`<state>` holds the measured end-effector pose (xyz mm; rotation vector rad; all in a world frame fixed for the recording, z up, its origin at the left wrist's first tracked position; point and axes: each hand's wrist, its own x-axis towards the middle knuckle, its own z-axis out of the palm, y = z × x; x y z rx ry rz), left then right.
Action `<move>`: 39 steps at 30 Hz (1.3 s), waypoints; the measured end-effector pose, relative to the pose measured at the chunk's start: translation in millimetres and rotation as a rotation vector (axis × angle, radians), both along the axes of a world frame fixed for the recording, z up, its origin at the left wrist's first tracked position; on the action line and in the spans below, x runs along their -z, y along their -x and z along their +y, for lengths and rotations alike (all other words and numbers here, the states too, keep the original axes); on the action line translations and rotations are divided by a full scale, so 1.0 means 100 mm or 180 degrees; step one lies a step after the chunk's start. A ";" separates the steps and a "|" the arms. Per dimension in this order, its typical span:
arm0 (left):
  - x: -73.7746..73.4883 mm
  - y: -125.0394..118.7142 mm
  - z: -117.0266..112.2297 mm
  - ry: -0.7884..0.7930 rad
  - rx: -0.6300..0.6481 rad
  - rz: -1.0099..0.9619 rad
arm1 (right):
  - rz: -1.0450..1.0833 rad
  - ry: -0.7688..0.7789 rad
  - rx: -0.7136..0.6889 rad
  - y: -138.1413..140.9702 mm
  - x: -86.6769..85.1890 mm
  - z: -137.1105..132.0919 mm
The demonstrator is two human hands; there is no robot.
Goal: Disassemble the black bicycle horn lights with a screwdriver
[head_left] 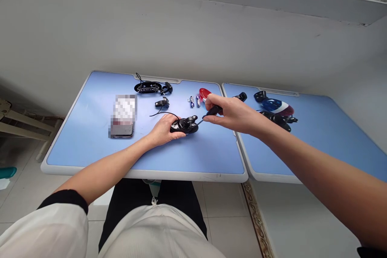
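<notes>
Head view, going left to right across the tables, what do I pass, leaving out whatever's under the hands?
Blurred flat object → black casing with wire → small black part → two batteries → red shell → blue-and-red shell

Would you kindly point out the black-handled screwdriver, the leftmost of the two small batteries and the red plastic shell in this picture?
black-handled screwdriver (213, 110): head view, on the handle
leftmost small battery (191, 101): head view, on its body
red plastic shell (203, 93): head view, on its upper surface
</notes>
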<state>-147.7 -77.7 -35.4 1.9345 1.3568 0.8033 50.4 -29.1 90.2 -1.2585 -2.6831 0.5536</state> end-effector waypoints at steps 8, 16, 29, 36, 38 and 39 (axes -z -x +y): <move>0.00 0.00 0.00 -0.0019 0.0024 -0.0008 | 0.0023 0.0186 0.0267 -0.02 0.02 0.01; 0.00 -0.01 0.00 -0.0016 0.0000 -0.0040 | -0.0360 0.0059 0.0447 -0.05 0.01 0.03; 0.00 0.00 0.00 -0.0057 0.0026 -0.0018 | -0.0076 0.0063 0.0534 0.00 0.02 -0.02; 0.00 -0.01 -0.01 -0.0025 -0.0022 -0.0015 | -0.0296 0.0402 0.0165 -0.05 -0.05 0.04; -0.01 -0.01 -0.01 -0.0025 -0.0014 -0.0015 | -0.0456 0.0289 0.0335 -0.04 -0.04 0.03; -0.01 -0.01 -0.01 -0.0026 -0.0002 -0.0014 | -0.0515 0.0212 0.0430 -0.03 -0.04 0.02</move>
